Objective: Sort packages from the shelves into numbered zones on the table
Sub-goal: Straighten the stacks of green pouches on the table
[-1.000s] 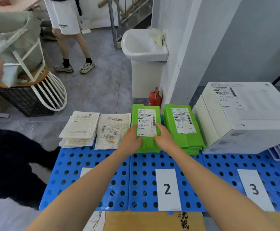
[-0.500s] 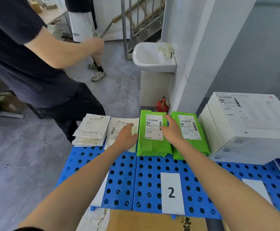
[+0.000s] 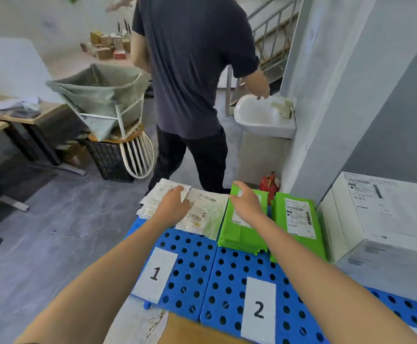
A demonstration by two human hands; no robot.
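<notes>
A blue perforated table (image 3: 192, 269) carries paper labels 1 (image 3: 155, 273) and 2 (image 3: 259, 309). Behind label 1 lie white plastic mailers (image 3: 203, 214) in two overlapping piles. My left hand (image 3: 173, 206) rests on them, its fingers pinching the edge of a white mailer. Behind label 2 lie two stacks of green packages (image 3: 242, 234), the right-hand stack (image 3: 299, 220) with a white shipping label. My right hand (image 3: 245, 201) hovers over the left green stack, fingers spread and holding nothing. Large white boxes (image 3: 386, 219) stand at the right.
A person in a dark shirt (image 3: 192, 70) stands just beyond the table's far edge, reaching to a white sink (image 3: 262, 117). A red fire extinguisher (image 3: 269, 184) sits by the wall. A black crate with chair and sack (image 3: 113, 135) stands at the left.
Both hands left the green stack and shifted left; my left hand now lies on the white mailers. The view turned left. The other person walked across to the sink.
</notes>
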